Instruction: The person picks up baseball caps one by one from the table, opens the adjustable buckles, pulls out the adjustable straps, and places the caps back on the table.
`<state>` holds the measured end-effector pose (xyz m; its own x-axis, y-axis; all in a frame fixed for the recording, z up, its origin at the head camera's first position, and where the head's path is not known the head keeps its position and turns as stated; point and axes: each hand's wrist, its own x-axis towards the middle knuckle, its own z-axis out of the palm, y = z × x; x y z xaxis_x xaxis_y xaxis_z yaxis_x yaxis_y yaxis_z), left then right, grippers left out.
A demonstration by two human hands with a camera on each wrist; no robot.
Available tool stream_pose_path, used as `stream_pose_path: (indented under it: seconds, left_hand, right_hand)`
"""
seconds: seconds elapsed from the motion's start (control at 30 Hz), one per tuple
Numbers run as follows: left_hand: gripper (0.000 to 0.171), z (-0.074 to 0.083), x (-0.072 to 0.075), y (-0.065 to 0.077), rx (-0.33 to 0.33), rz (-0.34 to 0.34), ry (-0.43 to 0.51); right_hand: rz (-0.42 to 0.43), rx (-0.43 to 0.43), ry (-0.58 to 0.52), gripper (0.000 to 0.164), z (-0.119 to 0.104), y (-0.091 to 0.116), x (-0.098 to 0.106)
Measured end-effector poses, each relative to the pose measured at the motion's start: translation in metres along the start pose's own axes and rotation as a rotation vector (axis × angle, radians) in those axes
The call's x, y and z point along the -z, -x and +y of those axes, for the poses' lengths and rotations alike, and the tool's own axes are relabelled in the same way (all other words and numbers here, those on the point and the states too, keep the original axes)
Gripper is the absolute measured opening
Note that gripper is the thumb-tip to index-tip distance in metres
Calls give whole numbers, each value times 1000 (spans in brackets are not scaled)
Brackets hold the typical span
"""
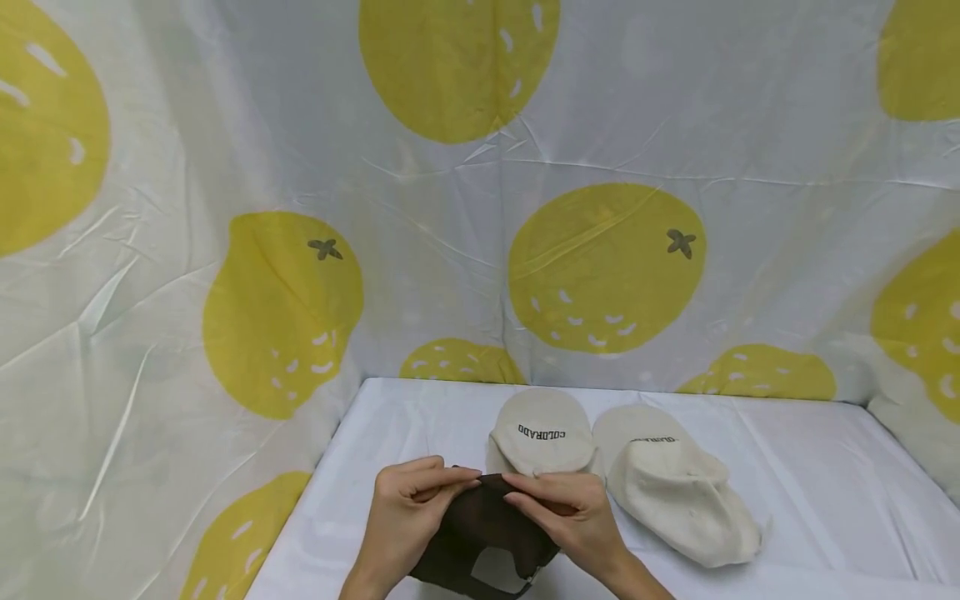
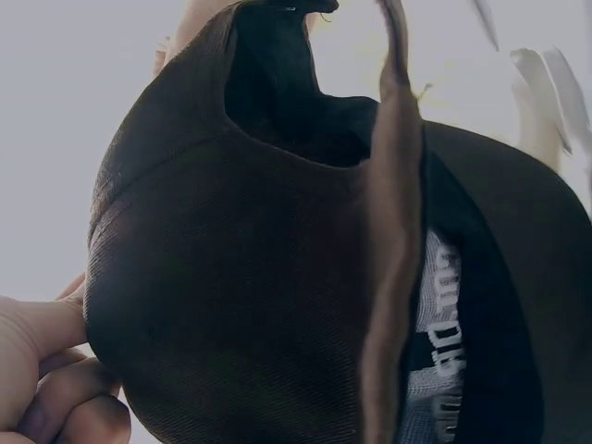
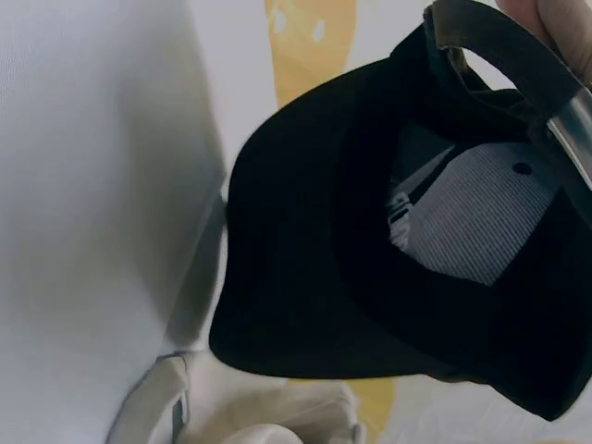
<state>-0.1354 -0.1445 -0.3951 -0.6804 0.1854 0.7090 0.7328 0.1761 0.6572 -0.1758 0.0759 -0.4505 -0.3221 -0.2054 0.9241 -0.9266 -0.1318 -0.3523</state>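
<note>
A dark brown baseball cap (image 1: 476,521) is held up above the white table by both hands. The left hand (image 1: 405,512) pinches the cap's upper edge between thumb and fingers, and the right hand (image 1: 566,508) pinches the same edge a little to the right. The back opening and strap of the cap hang toward the near side. In the left wrist view, the left hand's fingers (image 2: 69,398) press against the cap's crown (image 2: 222,277). The right wrist view shows the brim (image 3: 287,250), the grey lining (image 3: 481,213) and part of the right hand (image 3: 564,28).
Beyond the hands, a cream cap (image 1: 543,429) lettered COLORADO lies on the white table (image 1: 810,483). A second cream cap (image 1: 675,492), partly folded, lies to its right. A lemon-print curtain (image 1: 435,267) hangs behind and at the left side.
</note>
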Motion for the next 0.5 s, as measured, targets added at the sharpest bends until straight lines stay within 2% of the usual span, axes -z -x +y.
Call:
stream_pose_path:
  seconds: [0.27,0.5]
  left_hand:
    - [14,7,-4,-2,11,-28,83]
    - [12,7,-6,-4,20,-49,104]
  right_hand:
    - [26,16,7,27,-11,-2,5]
    - [53,10,19,26,-18,-3,5]
